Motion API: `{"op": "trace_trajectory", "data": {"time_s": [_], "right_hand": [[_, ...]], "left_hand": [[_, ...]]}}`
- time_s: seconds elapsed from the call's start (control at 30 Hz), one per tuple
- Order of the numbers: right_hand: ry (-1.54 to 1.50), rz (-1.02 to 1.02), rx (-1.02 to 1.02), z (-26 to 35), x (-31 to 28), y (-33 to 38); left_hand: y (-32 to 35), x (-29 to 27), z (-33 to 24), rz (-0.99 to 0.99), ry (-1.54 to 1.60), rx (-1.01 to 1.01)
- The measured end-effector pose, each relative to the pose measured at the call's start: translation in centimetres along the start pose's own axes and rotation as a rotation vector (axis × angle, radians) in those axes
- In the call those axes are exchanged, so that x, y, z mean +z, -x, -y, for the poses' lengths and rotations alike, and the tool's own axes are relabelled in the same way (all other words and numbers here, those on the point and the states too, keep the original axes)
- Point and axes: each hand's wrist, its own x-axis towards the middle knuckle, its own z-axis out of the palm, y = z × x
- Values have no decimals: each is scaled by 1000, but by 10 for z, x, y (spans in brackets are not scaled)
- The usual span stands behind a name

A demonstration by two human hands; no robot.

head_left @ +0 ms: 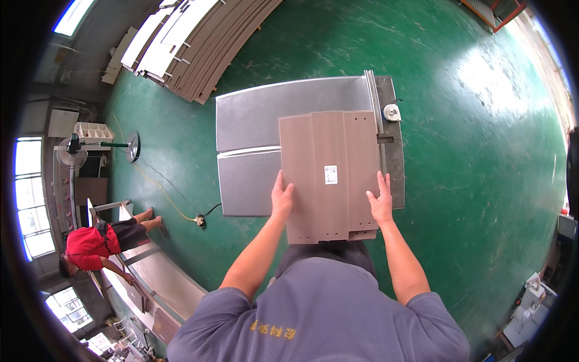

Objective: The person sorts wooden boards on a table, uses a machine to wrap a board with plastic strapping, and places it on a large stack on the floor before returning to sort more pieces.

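Between my two hands is a stack of brown wood-grain panels [307,181], with a small white label [331,175] on its face and a few drilled holes near its ends. My left hand [281,196] presses on the stack's left edge, thumb on top. On the opposite edge, my right hand [380,199] grips with its fingers pointing forward. The panels overlap unevenly, and their far part covers some of a grey-topped machine table [253,120]. A metal rail [373,99] runs along the table's right side, beside a white round tape measure [391,113].
Long boards [199,54] are stacked at the far left. A standing fan [72,154] and a cable with a plug [200,221] are on the left. A person in a red shirt [90,247] leans over a long workbench [169,271]. Green floor [470,163] surrounds the table.
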Motion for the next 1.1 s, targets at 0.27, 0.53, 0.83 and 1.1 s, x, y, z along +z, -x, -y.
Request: {"op": "trace_trajectory", "data": {"time_s": [0.27, 0.53, 0.83, 1.1], "right_hand": [[-12, 16, -3, -7, 0, 2], [-1175, -416, 802, -72, -8, 158], [-1853, 64, 1093, -51, 77, 192], [-1650, -200, 936, -89, 60, 220]], "left_hand": [[13, 11, -16, -20, -10, -26], [-92, 89, -107, 157, -956, 736], [-189, 177, -145, 626, -1476, 284], [-212, 206, -135, 583, -1320, 491]]}}
